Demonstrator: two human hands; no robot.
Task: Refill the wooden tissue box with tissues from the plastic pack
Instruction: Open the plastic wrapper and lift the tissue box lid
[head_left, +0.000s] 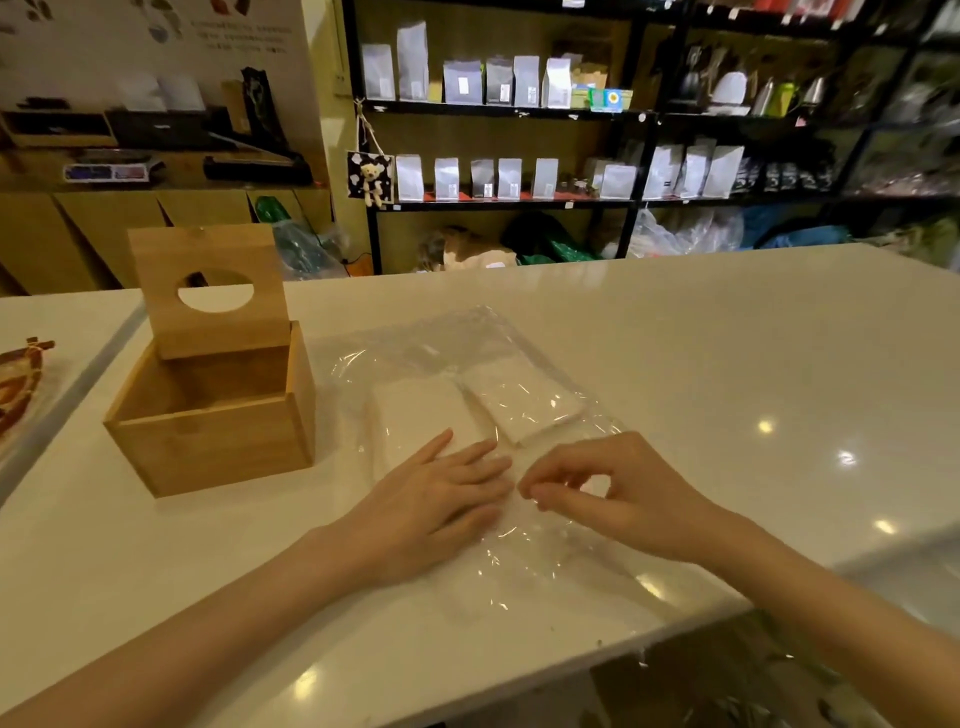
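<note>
Item: clear plastic tissue pack beneath my flat left hand, right hand pinching its film; open-lidded square wooden tissue box leftward.

white counter | black shelving w/ pouches, back wall | wood cabinets left

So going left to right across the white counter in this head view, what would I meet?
Woven item at the counter's edge → open wooden tissue box → left hand, flat on the plastic pack → right hand, pinching the wrap → bare counter.
</note>
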